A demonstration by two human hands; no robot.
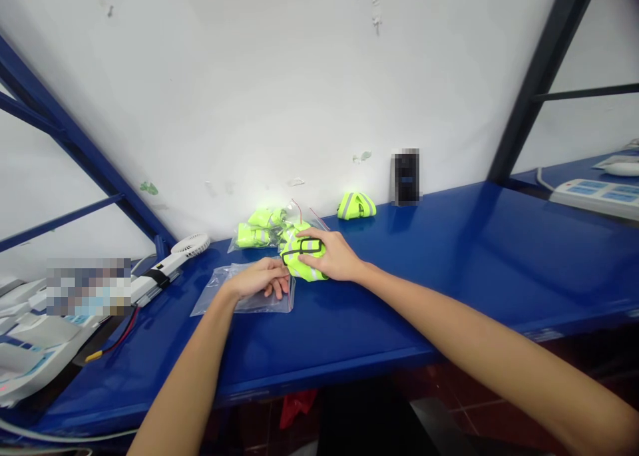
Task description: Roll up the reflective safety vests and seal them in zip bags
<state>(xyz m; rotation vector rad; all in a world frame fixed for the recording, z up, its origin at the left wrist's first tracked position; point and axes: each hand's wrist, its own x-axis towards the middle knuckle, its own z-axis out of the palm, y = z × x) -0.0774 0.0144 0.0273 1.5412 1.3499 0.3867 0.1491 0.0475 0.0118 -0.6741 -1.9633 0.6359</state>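
My right hand [337, 255] grips a folded fluorescent yellow reflective strap [308, 269] with grey bands and a black-edged piece on it; thumb and fingers press on its right side. My left hand [262, 279] lies over a clear zip bag [214, 293] that is flat on the blue table. Its fingers are loosely bent and apart, and the thumb reaches to the left side of the strap. Just behind the hands are bagged yellow straps [253, 233] in clear plastic with red zip lines. Another folded yellow strap [357, 206] sits unbagged near the wall.
The blue table [399, 289] runs along a white wall. A dark upright object [407, 178], partly blurred out, leans there. At left are a white handheld fan [190, 244], white equipment [44, 339] and a red-black cable with a yellow plug [94, 356]. A power strip [599, 196] lies far right.
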